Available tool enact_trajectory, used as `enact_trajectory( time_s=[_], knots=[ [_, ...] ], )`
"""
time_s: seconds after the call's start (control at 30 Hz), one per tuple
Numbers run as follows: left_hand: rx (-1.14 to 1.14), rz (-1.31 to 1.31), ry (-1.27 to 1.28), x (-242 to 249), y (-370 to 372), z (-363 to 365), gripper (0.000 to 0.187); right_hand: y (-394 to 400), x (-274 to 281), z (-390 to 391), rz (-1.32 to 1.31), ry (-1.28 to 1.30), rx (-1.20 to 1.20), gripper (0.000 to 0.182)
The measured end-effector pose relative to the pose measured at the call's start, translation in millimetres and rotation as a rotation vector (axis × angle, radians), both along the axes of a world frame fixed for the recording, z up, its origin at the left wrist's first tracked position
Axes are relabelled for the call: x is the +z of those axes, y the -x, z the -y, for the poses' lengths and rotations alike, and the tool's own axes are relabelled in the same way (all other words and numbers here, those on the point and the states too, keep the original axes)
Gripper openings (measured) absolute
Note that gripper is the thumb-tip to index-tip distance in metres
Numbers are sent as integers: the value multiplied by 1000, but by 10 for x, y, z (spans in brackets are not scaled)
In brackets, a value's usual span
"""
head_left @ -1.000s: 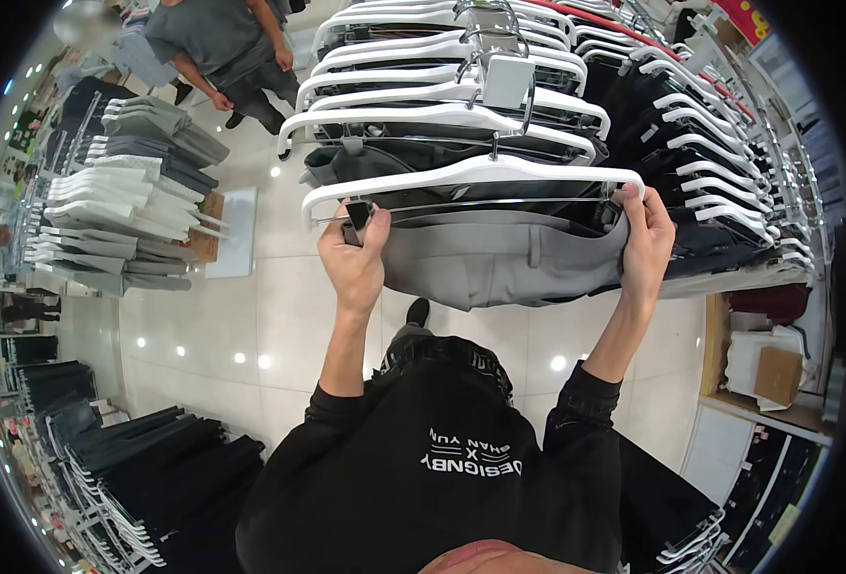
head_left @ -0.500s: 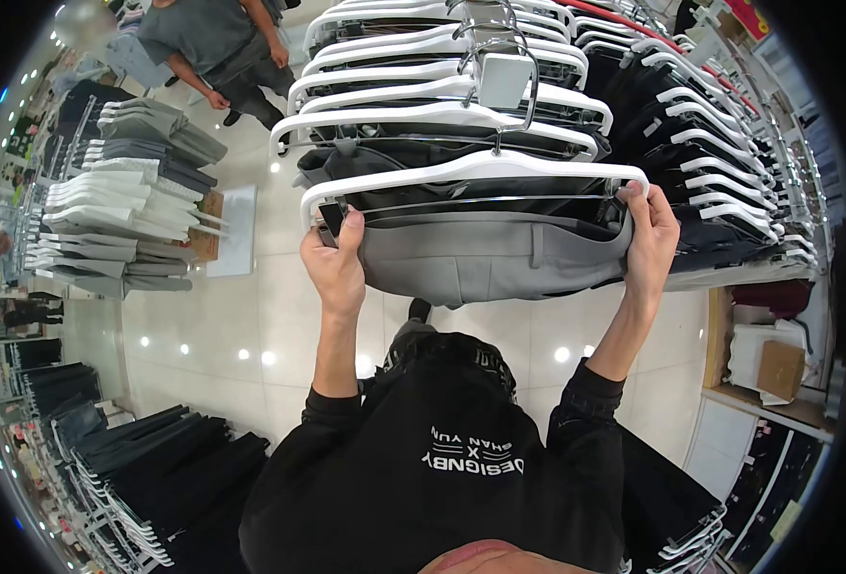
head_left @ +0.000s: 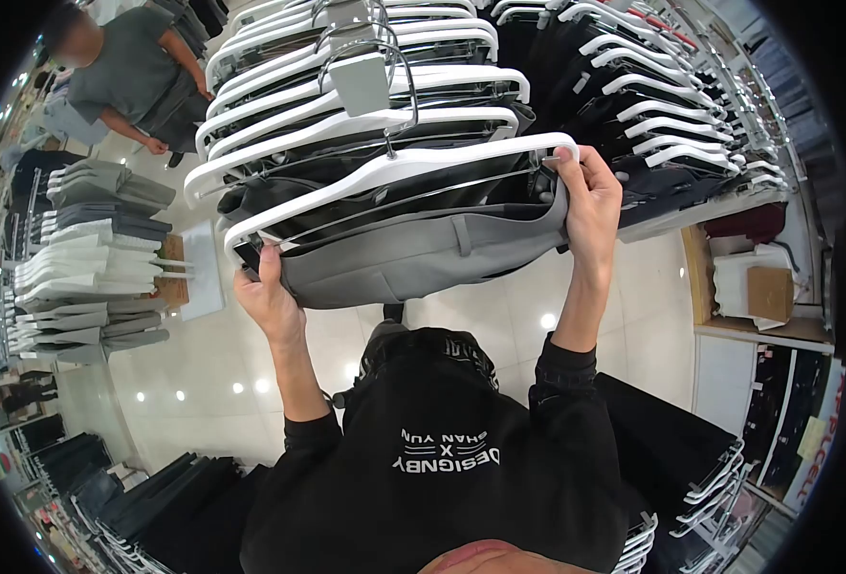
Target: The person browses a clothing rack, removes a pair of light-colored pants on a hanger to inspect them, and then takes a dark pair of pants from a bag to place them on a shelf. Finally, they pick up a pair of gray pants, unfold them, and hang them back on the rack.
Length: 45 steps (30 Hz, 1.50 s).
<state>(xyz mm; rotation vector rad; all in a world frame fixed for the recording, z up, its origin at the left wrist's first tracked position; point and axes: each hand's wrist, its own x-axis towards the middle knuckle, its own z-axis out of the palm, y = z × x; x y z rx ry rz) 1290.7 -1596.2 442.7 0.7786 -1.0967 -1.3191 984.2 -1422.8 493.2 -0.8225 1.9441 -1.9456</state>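
Note:
Grey trousers [head_left: 384, 260] hang by their waistband from the clips of a white hanger [head_left: 346, 191] at the near end of a rack. My left hand [head_left: 272, 298] grips the waistband's left end, thumb on top beside a dark clip [head_left: 248, 253] and the hanger's tip. At the other end my right hand [head_left: 590, 206] is closed on the waistband and clip, its thumb near the hanger's right tip. The fingers behind the cloth are partly hidden. The hanger's hook is on the rack's metal front arm, by a pale rectangular plate [head_left: 360, 84].
More white hangers [head_left: 365, 129] with dark trousers stand close behind. Another row of black trousers [head_left: 576, 96] hangs to the right. At the left is a rack of grey and white garments [head_left: 88, 258]; a person [head_left: 141, 81] stands beyond it. A cardboard box [head_left: 770, 294] sits on the right shelf.
The view has shifted, so the rack and hands appear further left. The hanger now slants, its left end lower than its right. Both hands keep their hold on the trousers.

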Motion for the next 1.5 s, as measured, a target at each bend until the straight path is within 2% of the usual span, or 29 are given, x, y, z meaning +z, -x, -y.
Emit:
enact_trajectory(
  time_s=[0.17,0.27,0.3,0.53,0.8,0.87,1.13,1.23,1.27,1.37,1.43,1.5],
  knots=[
    [-33,94,51,-84,-63,100,20,-45,-19,59,-31,12,-28,27],
    [-40,188,48,-176,-73,165,20,-87,-228,33,73,197,-72,30],
    [-36,222,37,-179,-58,165,20,-121,-283,-15,49,185,-103,31],
    [-104,188,49,-203,23,168,20,-187,-513,-216,89,224,-131,28],
    [-132,198,56,-289,-68,227,23,-133,-265,-16,-87,224,-152,36],
    [-123,222,75,-302,-99,240,24,-5,-267,65,-46,263,-67,36],
    [-153,254,73,-332,-134,231,33,83,-52,204,33,217,-3,23],
    [257,451,96,-77,34,-175,40,121,-109,146,-18,199,-9,22],
    [412,610,240,-72,8,-323,43,136,-127,132,-40,202,-16,22],
    [236,352,498,156,141,-792,43,122,-113,49,-53,195,-21,21],
    [-300,535,888,565,380,-838,35,66,-41,-2,-43,196,-20,21],
    [-380,604,1032,877,929,-879,39,42,-33,7,-56,247,-30,20]
  ],
)
